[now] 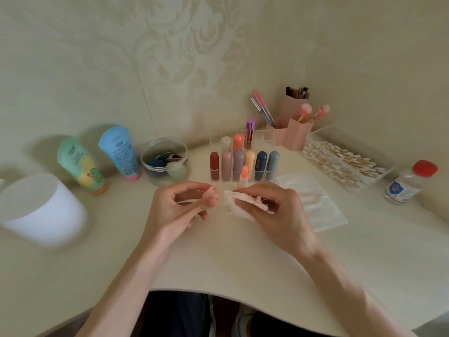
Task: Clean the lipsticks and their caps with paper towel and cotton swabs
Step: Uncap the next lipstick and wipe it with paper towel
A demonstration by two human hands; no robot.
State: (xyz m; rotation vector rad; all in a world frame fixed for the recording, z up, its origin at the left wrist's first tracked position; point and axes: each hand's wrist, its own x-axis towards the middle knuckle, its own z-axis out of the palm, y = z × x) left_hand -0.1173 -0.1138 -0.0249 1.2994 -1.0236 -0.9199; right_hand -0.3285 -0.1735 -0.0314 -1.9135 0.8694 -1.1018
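Observation:
My left hand [178,206] pinches a pale pink lipstick cap [211,194] between thumb and fingers. My right hand [269,207] grips a crumpled piece of paper towel [233,203] stained pink, just right of the cap, with a small gap between them. An uncapped orange lipstick [243,176] stands upright on the table behind my hands. Behind it a clear organizer [243,164] holds several capped lipsticks in red, pink, grey, orange and blue. A flat paper towel sheet [318,205] lies to the right, with a cotton swab on it.
A clear box of cotton swabs [340,164] and a red-capped bottle [408,182] stand at the right. Pink brush holders [291,127] are at the back. On the left are a round clear jar [165,161], two tubes [119,152] and a white container [41,210].

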